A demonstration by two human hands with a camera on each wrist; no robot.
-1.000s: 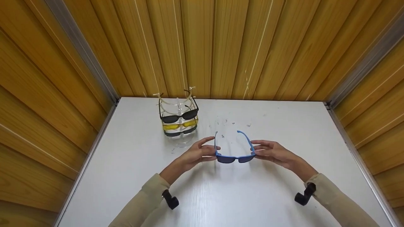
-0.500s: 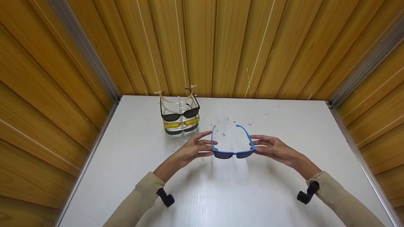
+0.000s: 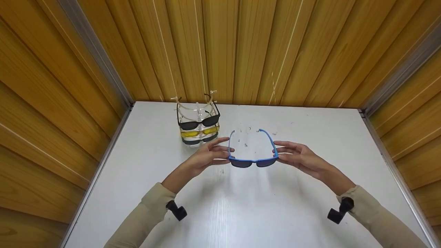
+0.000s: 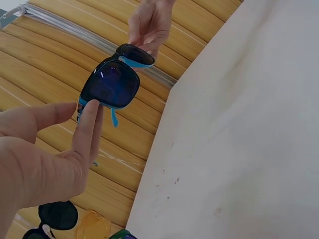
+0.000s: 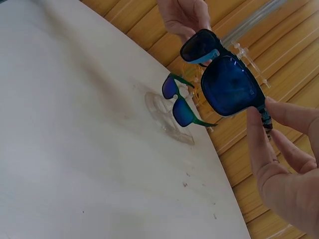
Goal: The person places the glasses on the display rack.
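Observation:
A pair of blue-framed sunglasses point(image 3: 254, 162) with dark lenses is held above the table, its temples unfolded and pointing away from me. My left hand point(image 3: 203, 157) pinches the left hinge end between thumb and fingers. At the opposite hinge end my right hand point(image 3: 303, 159) grips in the same way. Both wrist views show the lenses point(image 4: 112, 83) from the front, reflecting deep blue. Left of the hands stands a clear display rack point(image 3: 198, 107) carrying black sunglasses point(image 3: 200, 122), yellow-lensed glasses point(image 3: 200, 132) and, lowest, dark-lensed glasses point(image 3: 200, 140), whose frame looks green point(image 5: 180, 102) in the right wrist view.
The white table point(image 3: 248, 213) is bordered by yellow wood-grain panels point(image 3: 234, 51) at the back and sides. Small dark marks point(image 3: 246, 145) dot its surface behind the held sunglasses. The rack's clear curved base point(image 5: 167, 122) rests on the tabletop.
Both hands have carried the blue sunglasses away from me and slightly left, and the pair appears a little larger. The grip stays the same, and the rack's glasses keep their places.

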